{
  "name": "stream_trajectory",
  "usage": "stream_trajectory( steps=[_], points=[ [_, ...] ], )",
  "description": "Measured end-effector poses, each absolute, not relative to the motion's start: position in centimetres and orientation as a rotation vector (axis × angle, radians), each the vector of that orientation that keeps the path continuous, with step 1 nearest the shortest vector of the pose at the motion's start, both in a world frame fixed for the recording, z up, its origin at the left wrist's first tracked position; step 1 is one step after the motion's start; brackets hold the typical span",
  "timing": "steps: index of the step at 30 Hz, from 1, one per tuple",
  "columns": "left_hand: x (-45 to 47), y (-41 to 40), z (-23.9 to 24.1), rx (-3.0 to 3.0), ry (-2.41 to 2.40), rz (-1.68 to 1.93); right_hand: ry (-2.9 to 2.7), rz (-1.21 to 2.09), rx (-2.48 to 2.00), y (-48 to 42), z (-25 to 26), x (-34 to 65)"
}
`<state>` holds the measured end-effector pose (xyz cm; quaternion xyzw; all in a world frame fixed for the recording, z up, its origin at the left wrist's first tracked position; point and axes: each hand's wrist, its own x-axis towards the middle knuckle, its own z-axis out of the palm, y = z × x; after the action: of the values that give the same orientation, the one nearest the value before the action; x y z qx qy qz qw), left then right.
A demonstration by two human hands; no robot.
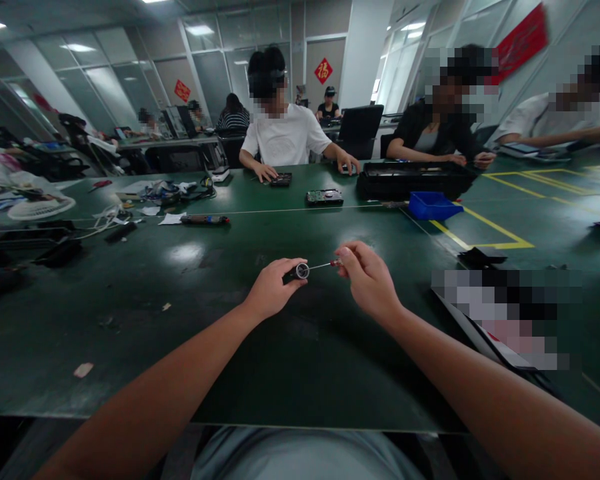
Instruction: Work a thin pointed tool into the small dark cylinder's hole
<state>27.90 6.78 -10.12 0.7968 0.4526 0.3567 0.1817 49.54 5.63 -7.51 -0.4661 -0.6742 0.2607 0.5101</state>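
My left hand (275, 287) is closed around a small black cylindrical part (301, 271) with a pale ring at its open end, which faces right. In my right hand (367, 280) is a screwdriver (320, 266) with a red handle, gripped between thumb and fingers. Its thin metal shaft points left, and the tip reaches the ringed end of the cylinder; whether it touches anything inside I cannot tell. Both hands are held over the green table (260, 373), close to each other.
Across the table a person in a white shirt (287, 137) handles a small device. A circuit board device (324, 197), a blue bin (434, 206) and a long black case (415, 180) lie ahead. A dark pen-like tool (205, 219) and cables sit left; a flat device (495, 327) lies right.
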Motion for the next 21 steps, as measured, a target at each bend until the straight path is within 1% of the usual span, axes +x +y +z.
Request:
stream_trajectory(
  steps=[4, 16, 21],
  points=[
    [28.0, 6.7, -10.2, 2.256, 1.282, 0.996, -1.627, 0.575, -1.159, 5.6, -7.3, 49.4],
    [28.1, 6.9, -10.2, 2.262, 1.213, 1.028, -1.19, 0.964, -0.969, 6.9, -8.4, 49.1],
    [28.2, 7.3, -10.3, 2.307, 1.146, 1.04, -1.08, 1.152, -0.983, 7.2, -8.4, 49.0]
  ],
)
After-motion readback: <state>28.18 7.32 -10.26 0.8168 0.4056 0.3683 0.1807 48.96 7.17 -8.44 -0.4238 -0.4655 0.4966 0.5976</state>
